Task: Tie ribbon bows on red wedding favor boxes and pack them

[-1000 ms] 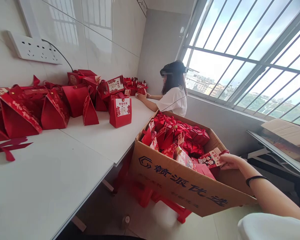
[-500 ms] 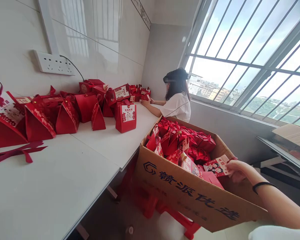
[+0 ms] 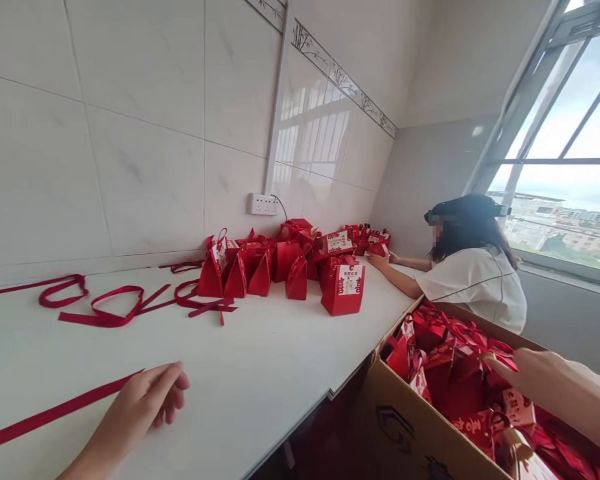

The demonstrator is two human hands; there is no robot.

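My left hand (image 3: 147, 399) hovers low over the white table (image 3: 260, 393), open with its fingers loosely bent. A dark red ribbon (image 3: 60, 413) runs up to it and passes behind it; no hold on the ribbon shows. Over the cardboard box (image 3: 380, 393), my right hand (image 3: 533, 370) reaches in from the right. One finger points out toward the red gift boxes (image 3: 463, 393) heaped inside, and its other fingers are mostly hidden and blurred. Ribbon bows and printed cards show among these gift boxes.
Red gift boxes (image 3: 257, 270) stand in a row by the wall, with one (image 3: 344, 293) nearer the front. Loose ribbons (image 3: 115, 317) lie at the table's left. Across the box, another person (image 3: 480, 287) in a white top handles red boxes. A power strip (image 3: 263, 204) is on the wall.
The view has swung left. My left hand has come into view above the table. My right hand no longer holds the carded red gift box and has moved farther over the heap.
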